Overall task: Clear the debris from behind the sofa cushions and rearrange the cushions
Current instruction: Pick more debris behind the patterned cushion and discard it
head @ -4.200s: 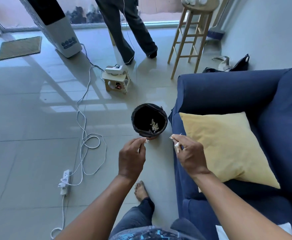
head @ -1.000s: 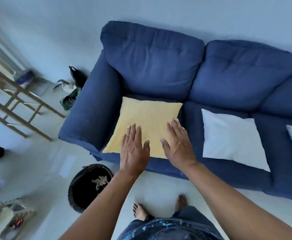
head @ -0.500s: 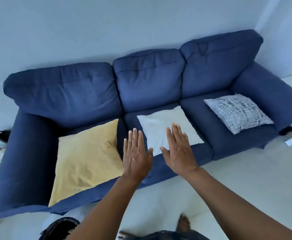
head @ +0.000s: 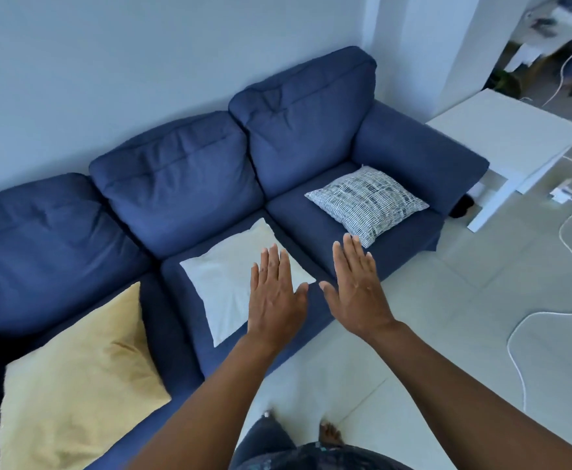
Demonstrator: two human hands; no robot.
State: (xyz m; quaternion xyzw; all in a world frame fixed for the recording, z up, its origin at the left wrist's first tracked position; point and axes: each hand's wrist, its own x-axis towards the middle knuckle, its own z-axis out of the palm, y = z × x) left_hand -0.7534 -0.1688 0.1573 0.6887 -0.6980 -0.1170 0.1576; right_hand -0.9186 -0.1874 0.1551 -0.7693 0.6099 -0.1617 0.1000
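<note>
The flat white square cushion (head: 240, 279) on the blue fabric sofa's (head: 189, 178) middle seat lies askew, so the left hand (head: 274, 296) and right hand (head: 355, 293), both flat-fingered and empty, should probably grip opposite edges and prop it upright against the backrest.

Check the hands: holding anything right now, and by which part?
Nothing is held. The left hand is flat with straight fingers over the white cushion; the right hand is flat over the sofa seat edge. Contact can't be told.
</note>
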